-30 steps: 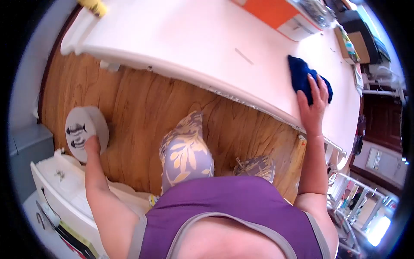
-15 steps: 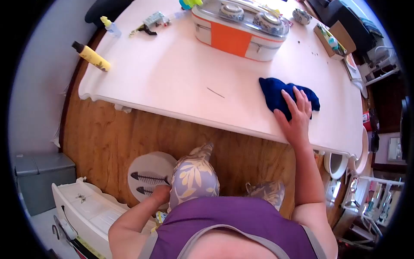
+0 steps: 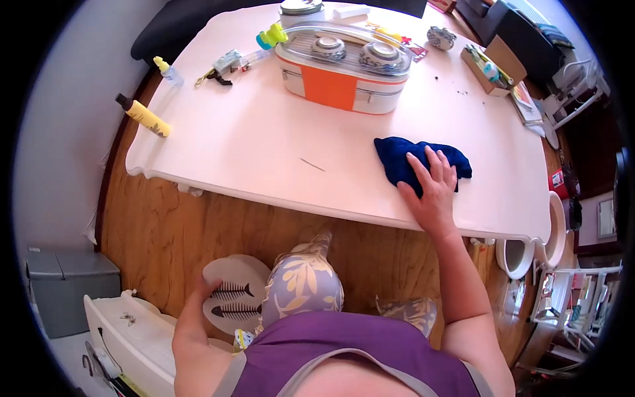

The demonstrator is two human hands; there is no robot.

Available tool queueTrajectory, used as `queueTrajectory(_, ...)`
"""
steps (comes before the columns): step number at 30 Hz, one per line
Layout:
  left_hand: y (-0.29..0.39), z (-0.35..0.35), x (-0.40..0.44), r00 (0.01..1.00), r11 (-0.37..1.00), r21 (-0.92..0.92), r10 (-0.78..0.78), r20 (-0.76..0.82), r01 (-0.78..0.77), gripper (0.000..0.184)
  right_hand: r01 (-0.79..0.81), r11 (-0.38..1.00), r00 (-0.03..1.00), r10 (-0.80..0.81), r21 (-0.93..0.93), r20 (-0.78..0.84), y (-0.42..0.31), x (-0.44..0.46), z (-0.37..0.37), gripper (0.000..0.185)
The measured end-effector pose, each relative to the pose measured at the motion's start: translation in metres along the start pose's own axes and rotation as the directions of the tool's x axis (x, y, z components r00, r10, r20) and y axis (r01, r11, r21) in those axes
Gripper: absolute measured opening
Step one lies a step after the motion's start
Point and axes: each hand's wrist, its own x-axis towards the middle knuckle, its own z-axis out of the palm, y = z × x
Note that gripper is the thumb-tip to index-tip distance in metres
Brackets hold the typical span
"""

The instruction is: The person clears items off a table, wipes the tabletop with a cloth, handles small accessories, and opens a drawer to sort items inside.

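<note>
One blue cloth (image 3: 400,162) lies near the front edge of the table (image 3: 251,126) in the head view, the right hand (image 3: 433,192) spread over it, apparently to press it down; the left hand (image 3: 200,296) is at the rim of the stool (image 3: 233,298), perhaps for steadiness, though whether it grips cannot be told. Two bowls (image 3: 329,46) show at the clear lid of the box (image 3: 327,87), inside or on top being unclear; an open carton (image 3: 477,78) holds small items.

The crumpled dark-blue cloth (image 3: 395,159) looks soft and matt on the white, wavy-edged table (image 3: 231,149), whose smooth top has a faint sheen. The oval white-and-orange plastic box (image 3: 327,87) has a clear, glossy lid (image 3: 295,49); the brown floor (image 3: 159,221) shows satiny wood grain.
</note>
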Motion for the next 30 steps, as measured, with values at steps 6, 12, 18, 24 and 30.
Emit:
queueTrajectory(6,-0.002,0.009,-0.013,0.997,0.983,0.17,-0.073,0.029,0.067,0.075,0.004,1.0,1.0,-0.004,0.012,-0.015,0.003,-0.003,-0.001,0.049)
queueTrajectory(12,0.058,0.011,-0.081,0.885,0.867,0.42,-0.394,0.249,0.268,0.071,0.004,1.0,1.0,-0.003,0.011,-0.028,0.002,-0.004,0.001,0.048)
queueTrajectory(18,0.009,0.056,-0.131,0.844,0.862,0.294,-0.484,0.23,0.414,0.057,0.012,1.0,0.999,-0.012,0.003,-0.043,0.0,-0.006,0.0,0.047)
queueTrajectory(24,0.016,0.084,-0.136,0.877,0.92,0.273,-0.361,0.318,0.28,0.055,0.004,1.0,0.998,-0.004,0.012,-0.069,0.0,-0.007,0.001,0.045)
queueTrajectory(30,0.059,0.086,-0.122,0.871,0.959,0.276,-0.186,0.456,0.061,0.054,0.002,1.0,0.995,-0.001,0.013,-0.096,-0.001,-0.007,0.002,0.042)
